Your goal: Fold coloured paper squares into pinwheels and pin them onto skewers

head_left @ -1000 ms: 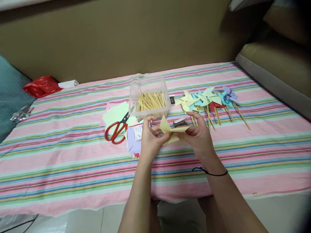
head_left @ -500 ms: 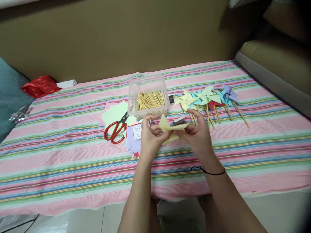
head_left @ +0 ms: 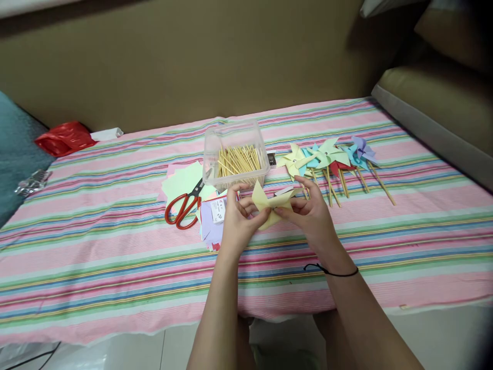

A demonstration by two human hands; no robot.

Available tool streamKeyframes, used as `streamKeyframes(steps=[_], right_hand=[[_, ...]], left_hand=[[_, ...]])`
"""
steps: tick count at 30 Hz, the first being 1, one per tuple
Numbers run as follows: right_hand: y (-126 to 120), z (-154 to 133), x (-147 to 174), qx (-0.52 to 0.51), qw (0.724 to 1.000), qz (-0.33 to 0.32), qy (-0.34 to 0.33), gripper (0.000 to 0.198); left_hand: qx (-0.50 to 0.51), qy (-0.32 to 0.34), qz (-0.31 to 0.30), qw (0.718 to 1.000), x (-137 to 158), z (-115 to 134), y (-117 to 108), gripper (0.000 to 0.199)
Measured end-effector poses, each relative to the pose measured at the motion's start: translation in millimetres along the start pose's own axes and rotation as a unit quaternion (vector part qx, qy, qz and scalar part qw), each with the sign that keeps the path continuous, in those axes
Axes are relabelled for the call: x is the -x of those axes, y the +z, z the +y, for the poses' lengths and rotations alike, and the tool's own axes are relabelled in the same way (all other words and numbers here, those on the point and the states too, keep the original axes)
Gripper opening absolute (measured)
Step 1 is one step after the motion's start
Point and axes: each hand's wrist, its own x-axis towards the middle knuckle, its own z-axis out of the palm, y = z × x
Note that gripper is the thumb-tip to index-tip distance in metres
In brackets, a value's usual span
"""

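Note:
Between my two hands is a yellow paper pinwheel with its blades partly folded toward the middle. My left hand pinches its left side, thumb near the centre. From the right, my right hand grips the paper, with the thumb at the centre and the index finger raised. A black cord circles the right wrist. Just left of my left hand lie purple paper squares with a small white box on top. Red-handled scissors rest partly on pale green paper sheets.
A clear plastic box of wooden sticks stands beyond my hands. Several finished pinwheels on sticks lie to the right. A red plastic bag sits at the far left on the striped cloth.
My right hand has tilted slightly, and the right side of the yellow paper has shifted with it. Both hands keep their hold; the things on the cloth stay put.

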Motion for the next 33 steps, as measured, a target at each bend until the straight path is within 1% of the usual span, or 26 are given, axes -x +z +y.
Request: streamKeyframes(steps=[4,6,9,15,20,22,27,30,33], right_hand=[[0,-1,-1,-0.006,1.000,0.001,0.005,0.081],[0,-2,0,-0.012,1.000,-0.004,0.004,0.079],[1,-4,1,-0.013,1.000,-0.015,0.002,0.076],[1,-1,1,0.000,0.999,-0.031,-0.008,0.069],[0,-2,0,0.006,0.999,-0.036,-0.022,0.066],[-1,-3,-1,-0.004,1.000,-0.015,-0.024,0.063],[-9,-4,-4,-0.048,0.996,0.074,-0.026,0.052],[-14,-2,-5,-0.059,0.992,0.110,-0.030,0.049],[-17,1,-4,-0.052,0.991,0.122,-0.026,0.047]], left_hand=[[0.017,-0.006,-0.026,0.999,2,2,1,0.057],[0.018,-0.010,-0.037,0.999,3,3,2,0.059],[0.008,-0.012,-0.037,0.999,3,2,2,0.066],[0.017,-0.016,-0.009,1.000,-1,0,3,0.074],[0.016,-0.009,0.043,0.999,-1,2,3,0.068],[0.016,-0.010,0.054,0.998,0,2,3,0.063],[0.061,-0.022,0.053,0.996,5,2,8,0.063],[0.100,-0.046,0.025,0.994,12,2,13,0.062],[0.149,-0.073,-0.016,0.986,17,3,14,0.064]])
